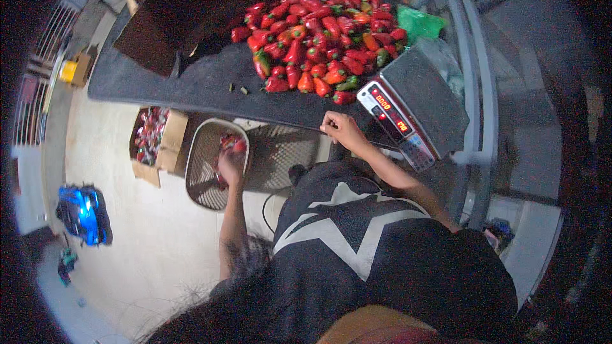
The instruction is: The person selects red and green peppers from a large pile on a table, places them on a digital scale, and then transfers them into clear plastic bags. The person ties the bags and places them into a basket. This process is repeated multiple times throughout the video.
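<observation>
My left hand (228, 164) reaches down into a round mesh basket (201, 181) on the floor. Its fingers close around a red pepper (236, 145) near the basket's far rim. My right hand (341, 129) rests on the front edge of the dark table (166, 83), fingers curled with nothing in them. It lies just left of a grey weighing scale (417, 99) with a lit red display. A large pile of red peppers (325, 35), a few of them green or orange, lies on the table beyond my right hand.
A cardboard box (167, 143) holding red peppers stands on the floor left of the basket. A black plastic crate (284, 153) sits under the table edge. A green bag (417, 22) lies behind the scale. A blue object (83, 213) lies on the floor at left.
</observation>
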`<state>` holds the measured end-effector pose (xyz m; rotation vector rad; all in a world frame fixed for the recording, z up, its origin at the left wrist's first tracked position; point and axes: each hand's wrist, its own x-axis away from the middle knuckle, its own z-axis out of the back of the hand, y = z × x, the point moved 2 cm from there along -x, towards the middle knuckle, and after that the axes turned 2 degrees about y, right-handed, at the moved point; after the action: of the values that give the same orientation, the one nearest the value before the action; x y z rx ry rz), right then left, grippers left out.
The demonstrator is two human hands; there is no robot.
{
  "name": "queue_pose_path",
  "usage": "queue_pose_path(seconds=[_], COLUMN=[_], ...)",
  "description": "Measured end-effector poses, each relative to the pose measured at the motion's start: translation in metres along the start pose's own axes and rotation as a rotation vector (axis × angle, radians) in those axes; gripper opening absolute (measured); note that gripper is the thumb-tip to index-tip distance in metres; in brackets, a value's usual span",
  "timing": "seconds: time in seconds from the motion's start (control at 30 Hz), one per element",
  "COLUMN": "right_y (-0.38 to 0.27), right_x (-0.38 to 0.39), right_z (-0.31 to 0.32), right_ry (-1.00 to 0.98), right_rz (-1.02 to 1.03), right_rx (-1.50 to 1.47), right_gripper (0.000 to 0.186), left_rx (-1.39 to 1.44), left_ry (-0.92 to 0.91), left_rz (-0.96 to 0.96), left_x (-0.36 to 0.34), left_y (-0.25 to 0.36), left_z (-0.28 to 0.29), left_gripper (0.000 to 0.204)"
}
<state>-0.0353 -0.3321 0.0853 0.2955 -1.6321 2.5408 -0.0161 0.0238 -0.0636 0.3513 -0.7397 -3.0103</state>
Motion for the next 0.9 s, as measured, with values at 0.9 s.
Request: queue_pose_path(seconds=[0.9], right_y=[0.037], right_x=[-0.132], right_z=[0.226], right_ry=[0.465], right_rz=[0.367], right_rx=[0.062], right_gripper=[0.006], left_rx=[-0.018], left_ry=[-0.198], left_rz=[0.541], left_x=[0.120], left_y=[-0.095], left_z=[-0.013], left_gripper=[0.023])
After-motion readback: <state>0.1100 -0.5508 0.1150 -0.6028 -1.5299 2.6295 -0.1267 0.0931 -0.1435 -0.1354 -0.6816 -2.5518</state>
